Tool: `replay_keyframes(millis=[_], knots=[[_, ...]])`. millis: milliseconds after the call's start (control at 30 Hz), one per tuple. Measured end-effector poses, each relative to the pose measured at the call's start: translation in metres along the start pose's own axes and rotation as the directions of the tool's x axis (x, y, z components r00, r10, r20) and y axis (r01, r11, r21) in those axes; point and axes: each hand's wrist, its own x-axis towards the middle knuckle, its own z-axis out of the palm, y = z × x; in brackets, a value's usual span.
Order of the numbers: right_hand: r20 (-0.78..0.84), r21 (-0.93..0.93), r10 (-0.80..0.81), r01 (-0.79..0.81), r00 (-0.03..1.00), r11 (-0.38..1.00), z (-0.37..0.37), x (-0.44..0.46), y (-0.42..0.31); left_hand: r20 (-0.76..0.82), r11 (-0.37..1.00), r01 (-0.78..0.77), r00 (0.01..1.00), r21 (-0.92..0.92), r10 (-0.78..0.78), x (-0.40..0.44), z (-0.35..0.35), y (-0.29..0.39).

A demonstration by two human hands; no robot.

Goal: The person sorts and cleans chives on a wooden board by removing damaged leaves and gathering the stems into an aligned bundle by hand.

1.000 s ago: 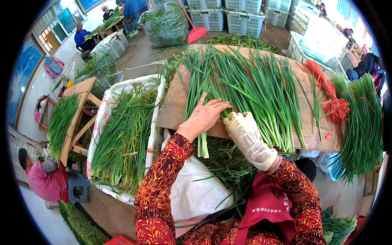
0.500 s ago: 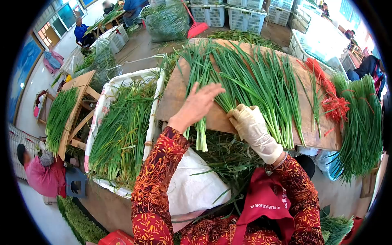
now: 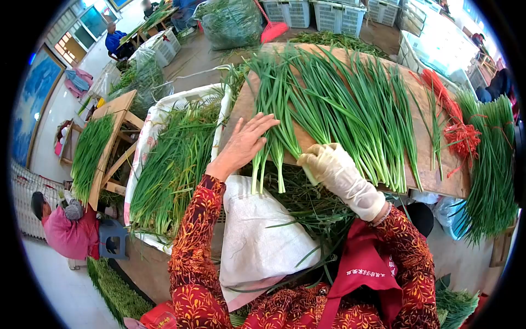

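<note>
Green garlic chives (image 3: 356, 115) lie in a wide fan across a wooden board (image 3: 235, 123), their pale stems toward me. My left hand (image 3: 244, 143), bare, is open with fingers stretched out, at the left side of a smaller bunch of chives (image 3: 273, 93) whose stem ends hang over the board's front edge. My right hand (image 3: 335, 171), in a cream glove, is closed around the lower stems of some chives between the small bunch and the fan. The glove hides part of those stems.
Red ties (image 3: 459, 137) and a bundle of chives (image 3: 492, 170) lie at the board's right. To its left stands a lined white crate (image 3: 223, 118) of chives. A white sack (image 3: 257, 236) hangs below. A person in pink (image 3: 71, 230) sits at far left by another board.
My left hand has moved left and down, off the middle of the small bunch to its side. My right hand has shifted slightly left with the stems. The whole view has also shifted.
</note>
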Motion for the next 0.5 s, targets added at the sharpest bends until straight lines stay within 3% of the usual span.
replay_keyframes(millis=[200, 333, 433, 500], knots=[[-0.026, 0.158, 0.118, -0.113, 0.993, 0.981, -0.007, 0.0, 0.008, -0.101, 1.0, 0.024, 0.995, 0.019, -0.022, 0.006, 0.008, 0.003], [0.054, 0.174, 0.238, -0.244, 0.97, 0.954, -0.007, 0.019, -0.008, -0.177, 0.996, -0.043, 0.983, 0.083, 0.058, 0.024, 0.021, 0.015], [0.039, 0.137, 0.31, -0.313, 0.95, 0.94, 0.005, 0.026, -0.009, -0.148, 0.993, -0.06, 0.986, 0.106, 0.076, 0.035, 0.029, 0.023], [0.014, 0.21, 0.381, -0.376, 0.924, 0.903, 0.008, 0.024, -0.002, -0.141, 0.994, -0.06, 0.987, 0.093, 0.073, 0.04, 0.031, 0.025]])
